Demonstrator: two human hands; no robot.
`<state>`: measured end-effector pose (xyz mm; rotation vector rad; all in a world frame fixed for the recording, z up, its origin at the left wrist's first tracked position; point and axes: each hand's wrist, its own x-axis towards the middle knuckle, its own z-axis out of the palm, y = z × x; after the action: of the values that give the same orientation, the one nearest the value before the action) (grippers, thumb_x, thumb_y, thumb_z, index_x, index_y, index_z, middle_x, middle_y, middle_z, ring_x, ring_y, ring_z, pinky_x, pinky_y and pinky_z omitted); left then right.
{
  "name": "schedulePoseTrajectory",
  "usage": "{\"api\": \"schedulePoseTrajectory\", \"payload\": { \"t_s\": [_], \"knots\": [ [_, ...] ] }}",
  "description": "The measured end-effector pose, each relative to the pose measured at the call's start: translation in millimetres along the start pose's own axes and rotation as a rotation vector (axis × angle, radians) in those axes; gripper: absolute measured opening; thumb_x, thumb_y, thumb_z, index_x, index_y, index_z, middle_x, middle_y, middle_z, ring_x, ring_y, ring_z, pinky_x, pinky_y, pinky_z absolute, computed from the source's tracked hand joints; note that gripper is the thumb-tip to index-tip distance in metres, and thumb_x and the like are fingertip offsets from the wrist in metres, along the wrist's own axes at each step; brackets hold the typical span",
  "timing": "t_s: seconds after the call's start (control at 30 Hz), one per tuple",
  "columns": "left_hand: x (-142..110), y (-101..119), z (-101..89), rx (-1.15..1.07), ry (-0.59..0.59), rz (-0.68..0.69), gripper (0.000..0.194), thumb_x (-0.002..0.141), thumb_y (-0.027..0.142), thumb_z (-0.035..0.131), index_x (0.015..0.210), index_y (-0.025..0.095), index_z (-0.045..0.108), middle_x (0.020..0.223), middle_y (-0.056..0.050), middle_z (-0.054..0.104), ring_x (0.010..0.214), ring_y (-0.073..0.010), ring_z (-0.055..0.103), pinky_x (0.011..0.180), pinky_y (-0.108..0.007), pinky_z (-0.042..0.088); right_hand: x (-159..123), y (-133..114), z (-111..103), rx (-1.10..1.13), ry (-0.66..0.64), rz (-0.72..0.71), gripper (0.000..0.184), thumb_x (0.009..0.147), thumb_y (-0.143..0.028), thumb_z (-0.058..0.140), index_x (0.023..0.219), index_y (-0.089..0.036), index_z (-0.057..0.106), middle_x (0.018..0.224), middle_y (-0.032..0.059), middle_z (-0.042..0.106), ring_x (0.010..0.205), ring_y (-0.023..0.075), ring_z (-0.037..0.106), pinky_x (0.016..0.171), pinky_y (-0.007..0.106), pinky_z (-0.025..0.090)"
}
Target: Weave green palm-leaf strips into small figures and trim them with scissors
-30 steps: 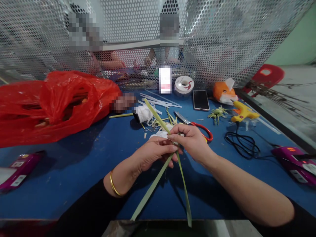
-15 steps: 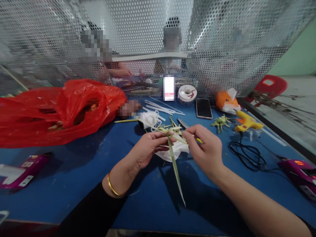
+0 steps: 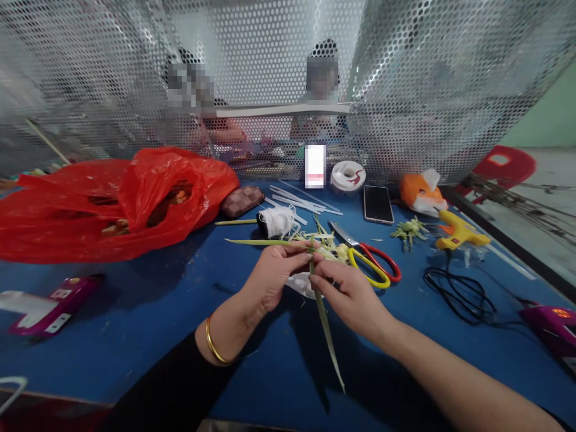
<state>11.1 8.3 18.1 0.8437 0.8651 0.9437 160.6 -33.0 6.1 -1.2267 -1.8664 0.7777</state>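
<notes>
- Left hand [image 3: 276,270], one: I see it reaching in from lower left, palm turned inward, thumb and fingers pinching green leaf strips at their crossing; gold bangle [image 3: 215,345] at the wrist.
- Right hand [image 3: 351,294], one: angled in from lower right, fingers curled, thumb and fingertips closed on the hanging strip [image 3: 324,327] just below the crossing.
- Leaf strips, location: in both hands, above the blue table [image 3: 148,354]; one hangs towards me, the side strip [image 3: 252,242] points left.
- Change, right hand: half a second ago I had it farther right, drawing a strip that way; now beside the left.
- Change, scissors [image 3: 355,245]: both handles now visible, previously mostly covered by the right hand.
</notes>
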Motion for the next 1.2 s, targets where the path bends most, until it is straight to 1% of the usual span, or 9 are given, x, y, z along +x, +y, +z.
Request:
{"api": "schedulePoseTrajectory", "payload": {
  "t_s": [0.27, 0.57, 0.7, 0.77, 0.83, 0.93, 1.0, 1.1, 1.2],
  "knots": [
    [-2.0, -5.9, 5.4, -0.132, 0.057, -0.013, 0.023, 0.059, 0.010, 0.081, 0.081, 0.011, 0.074, 0.072, -0.005, 0.074, 0.066, -0.0123, 0.066, 0.075, -0.026, 0.053, -1.6, 0.0, 0.8, -0.035, -0.020, -0.065, 0.028, 0.089, -0.020, 0.048, 0.062, -0.022, 0.039, 0.064, -0.0019, 0.047, 0.061, 0.0135, 0.042, 0.059, 0.027, 0.033],
    [-4.3, -7.0, 10.0, -0.204, 0.132, -0.046, 0.017, 0.063, 0.002, 0.074, 0.079, 0.009, 0.073, 0.070, -0.004, 0.073, 0.066, -0.0123, 0.066, 0.072, -0.023, 0.051, -3.6, 0.1, 5.4, -0.069, -0.002, -0.104, 0.030, 0.089, -0.019, 0.047, 0.061, -0.022, 0.034, 0.064, -0.0014, 0.046, 0.061, 0.0136, 0.042, 0.058, 0.027, 0.034],
    [-2.1, -5.3, 5.5, -0.205, 0.083, -0.074, 0.019, 0.069, 0.003, 0.071, 0.087, 0.009, 0.072, 0.072, -0.005, 0.072, 0.066, -0.0119, 0.066, 0.069, -0.022, 0.052, -4.9, 0.2, 5.1, -0.151, 0.013, -0.111, 0.029, 0.090, -0.021, 0.047, 0.062, -0.022, 0.040, 0.065, -0.0002, 0.051, 0.060, 0.0138, 0.044, 0.058, 0.027, 0.034],
    [-0.4, -1.5, 1.0, -0.198, 0.042, -0.070, 0.020, 0.073, 0.005, 0.069, 0.092, 0.009, 0.071, 0.073, -0.004, 0.071, 0.064, -0.0107, 0.065, 0.067, -0.022, 0.052, -4.9, 0.3, 0.4, -0.222, 0.077, -0.129, 0.026, 0.092, -0.026, 0.048, 0.066, -0.021, 0.048, 0.067, 0.0011, 0.056, 0.062, 0.0149, 0.048, 0.061, 0.028, 0.035],
    [1.0, 3.3, -3.9, -0.185, 0.017, -0.062, 0.020, 0.078, 0.008, 0.065, 0.096, 0.010, 0.071, 0.075, -0.003, 0.070, 0.063, -0.0106, 0.065, 0.067, -0.023, 0.053, -3.0, 1.3, -7.0, -0.297, 0.206, -0.134, 0.023, 0.093, -0.031, 0.048, 0.073, -0.020, 0.055, 0.072, 0.0032, 0.059, 0.067, 0.0171, 0.052, 0.064, 0.030, 0.037],
    [1.6, 8.4, -9.4, -0.176, -0.011, -0.086, 0.021, 0.083, 0.016, 0.060, 0.100, 0.010, 0.070, 0.077, -0.005, 0.069, 0.064, -0.0132, 0.065, 0.069, -0.028, 0.054, 3.7, 6.4, -16.7, -0.326, 0.324, -0.073, 0.018, 0.092, -0.034, 0.051, 0.084, -0.019, 0.059, 0.083, 0.0059, 0.063, 0.077, 0.0201, 0.056, 0.068, 0.030, 0.039],
    [1.5, 8.6, -10.8, -0.170, -0.027, -0.100, 0.022, 0.083, 0.024, 0.061, 0.098, 0.010, 0.071, 0.074, -0.005, 0.067, 0.064, -0.0133, 0.064, 0.068, -0.029, 0.055, 8.9, 11.8, -18.4, -0.228, 0.231, 0.007, 0.018, 0.090, -0.036, 0.053, 0.085, -0.020, 0.060, 0.083, 0.0044, 0.064, 0.074, 0.0188, 0.057, 0.065, 0.029, 0.041],
    [1.5, 5.4, -10.0, -0.084, 0.013, -0.057, 0.023, 0.075, 0.026, 0.073, 0.092, 0.011, 0.072, 0.071, -0.001, 0.064, 0.060, -0.0095, 0.060, 0.064, -0.025, 0.052, 12.8, 17.9, -13.9, -0.037, 0.049, 0.101, 0.023, 0.088, -0.035, 0.054, 0.071, -0.021, 0.058, 0.066, -0.0003, 0.061, 0.061, 0.0152, 0.054, 0.058, 0.026, 0.039],
    [2.9, 1.5, -7.6, 0.055, 0.122, 0.024, 0.022, 0.066, 0.023, 0.081, 0.083, 0.013, 0.071, 0.071, 0.000, 0.066, 0.057, -0.0077, 0.058, 0.059, -0.021, 0.048, 9.9, 16.8, -7.1, 0.020, 0.007, 0.116, 0.030, 0.090, -0.031, 0.050, 0.062, -0.020, 0.055, 0.061, -0.0009, 0.061, 0.060, 0.0143, 0.056, 0.060, 0.025, 0.040]
  ]
}}
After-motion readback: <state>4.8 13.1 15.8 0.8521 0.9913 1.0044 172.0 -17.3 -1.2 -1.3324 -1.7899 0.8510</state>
